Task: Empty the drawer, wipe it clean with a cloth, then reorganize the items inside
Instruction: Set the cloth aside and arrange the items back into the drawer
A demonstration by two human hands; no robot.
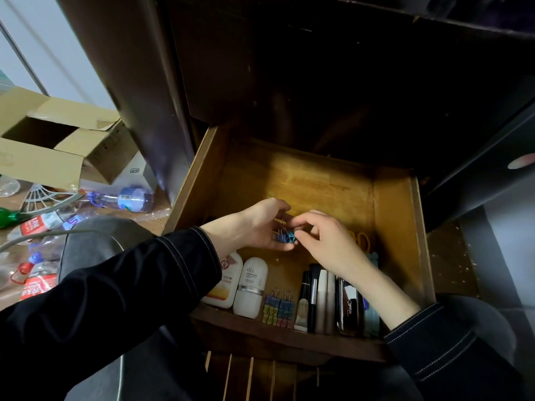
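Observation:
The wooden drawer (pixel 399 215) stands pulled open below me. Over its middle, my left hand (pixel 257 227) cups a small bunch of blue binder clips (pixel 285 237), and my right hand (pixel 324 241) pinches at the same bunch from the right. Along the drawer's front edge lie two white lotion bottles (pixel 250 287), a row of coloured binder clips (pixel 278 309), and several dark cosmetic tubes and pens (pixel 327 302). Orange-handled scissors (pixel 360 238) show behind my right hand.
The drawer's back half is bare wood. A dark cabinet (pixel 318 68) overhangs it. On the floor at left are an open cardboard box (pixel 52 140), several plastic bottles (pixel 127 199) and a white fan grille (pixel 43 198). My knees frame the drawer.

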